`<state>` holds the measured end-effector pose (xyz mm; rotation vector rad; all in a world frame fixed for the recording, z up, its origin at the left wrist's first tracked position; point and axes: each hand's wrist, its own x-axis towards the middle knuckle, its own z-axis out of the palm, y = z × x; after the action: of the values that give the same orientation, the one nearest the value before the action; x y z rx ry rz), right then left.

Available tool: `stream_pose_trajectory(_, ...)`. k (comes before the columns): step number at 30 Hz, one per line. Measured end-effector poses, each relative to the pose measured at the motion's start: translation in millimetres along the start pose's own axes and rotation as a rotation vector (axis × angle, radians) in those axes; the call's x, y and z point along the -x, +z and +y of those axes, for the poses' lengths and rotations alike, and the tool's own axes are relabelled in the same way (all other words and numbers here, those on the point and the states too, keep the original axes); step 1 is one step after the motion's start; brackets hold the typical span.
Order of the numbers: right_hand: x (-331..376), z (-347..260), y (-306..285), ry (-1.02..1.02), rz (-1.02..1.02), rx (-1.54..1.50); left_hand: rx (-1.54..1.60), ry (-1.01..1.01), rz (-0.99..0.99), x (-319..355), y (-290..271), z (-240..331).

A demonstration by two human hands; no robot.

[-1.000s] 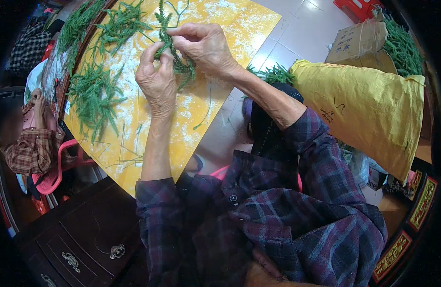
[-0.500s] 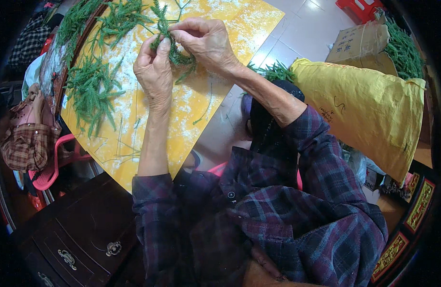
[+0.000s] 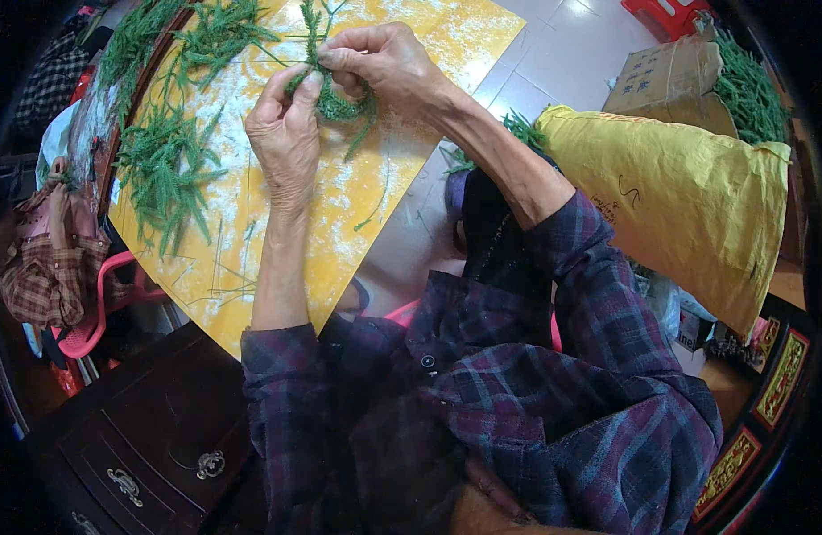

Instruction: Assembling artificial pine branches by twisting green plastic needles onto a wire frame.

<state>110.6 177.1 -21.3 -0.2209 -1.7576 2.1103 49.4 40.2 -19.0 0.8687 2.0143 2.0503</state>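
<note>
A green plastic-looking pine sprig [image 3: 341,107] is held above the yellow tabletop [image 3: 330,294], with needled pieces pointing up and hanging down. My left hand [image 3: 288,129] is closed, thumb and forefinger pinching the sprig from the left. From the right, my right hand [image 3: 388,67] pinches it at the joint, just above the left thumb. Thin bare green stems reach out from behind the fingers. The exact pinch point is partly hidden by the fingertips. More loose green sprigs [image 3: 165,169] lie in a pile left of my left hand.
White powdery patches and thin stems cover parts of the tabletop. At right are a yellow sack [image 3: 669,196] and a cardboard box [image 3: 665,85] beside heaped greenery [image 3: 750,94]. Another person in a brown plaid sleeve [image 3: 54,276] sits at left by a pink chair [image 3: 107,308]. Dark drawers [image 3: 143,428] stand lower left.
My right fingers have shifted slightly up and left, closer round the joint. The upper piece of the sprig now stands straighter. My left hand keeps nearly the same hold.
</note>
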Motion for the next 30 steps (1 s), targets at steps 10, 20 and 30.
stream_pose_trajectory(10, -2, -4, -11, 0.098, -0.244, -0.266, 0.088, -0.016, 0.007, -4, -3, 6)
stream_pose_trajectory(20, 0, -3, 1, 0.045, 0.065, -0.295, -0.061, 0.039, -0.032, -2, -7, 9)
stream_pose_trajectory(30, -5, 7, 0, -0.028, 0.12, -0.18, -0.045, 0.04, -0.095, 4, 0, 9)
